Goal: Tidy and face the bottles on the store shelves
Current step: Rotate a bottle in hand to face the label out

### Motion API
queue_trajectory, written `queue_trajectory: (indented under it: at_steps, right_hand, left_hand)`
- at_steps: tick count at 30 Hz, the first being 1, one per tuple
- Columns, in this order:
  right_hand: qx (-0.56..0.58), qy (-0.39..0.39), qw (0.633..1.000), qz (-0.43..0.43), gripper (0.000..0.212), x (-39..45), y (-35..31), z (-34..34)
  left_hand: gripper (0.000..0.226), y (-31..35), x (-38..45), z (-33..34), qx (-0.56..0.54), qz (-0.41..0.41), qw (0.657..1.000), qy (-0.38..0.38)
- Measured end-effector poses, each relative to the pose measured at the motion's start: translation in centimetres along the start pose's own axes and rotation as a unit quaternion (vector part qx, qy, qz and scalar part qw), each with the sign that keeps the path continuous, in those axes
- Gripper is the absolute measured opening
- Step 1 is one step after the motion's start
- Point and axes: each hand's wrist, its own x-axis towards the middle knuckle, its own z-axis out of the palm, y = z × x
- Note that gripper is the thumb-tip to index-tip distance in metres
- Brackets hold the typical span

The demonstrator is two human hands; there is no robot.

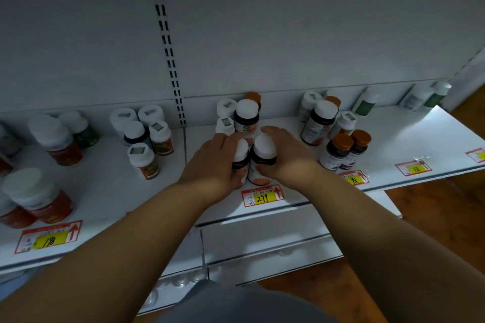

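Front edge of shelf (262, 215), above the 299 tag (262, 196): our left hand (210, 162) wraps the left white-capped bottle (241, 155), right hand (286, 157) wraps its neighbour (263, 156). We should square both flush, labels outward.

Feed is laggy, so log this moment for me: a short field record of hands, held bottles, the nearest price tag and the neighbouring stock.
left hand: wrapped on the left white-capped bottle
right hand: wrapped on the right white-capped bottle
bottle pair: upright, side by side, near the shelf front edge
price tag: reads 299, just in front of the pair
behind pair: taller white-capped bottle
right neighbours: two orange-capped bottles
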Motion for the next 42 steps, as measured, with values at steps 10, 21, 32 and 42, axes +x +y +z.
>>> queue_trajectory:
  at_steps: [10,21,32,42]
  right_hand:
    - [0.043,0.012,0.998,-0.049,0.081,-1.3,0.1,-1.8]
    - [0.024,0.218,0.975,-0.046,0.040,-6.9,11.6,-14.3]
    - [0.002,0.180,0.984,0.017,0.030,-10.1,29.4,-24.6]
    - [-0.006,0.166,0.983,0.082,0.036,-2.6,39.2,-28.0]
  left_hand:
    - [0.074,2.4,-0.6,-1.2,0.081,0.003,0.993,0.091]
    - [0.045,18.2,4.9,4.1,0.058,0.098,0.984,0.135]
    - [0.046,35.2,14.8,15.0,0.024,0.082,0.995,0.059]
    - [0.049,38.1,24.6,19.8,-0.032,0.039,0.998,0.022]
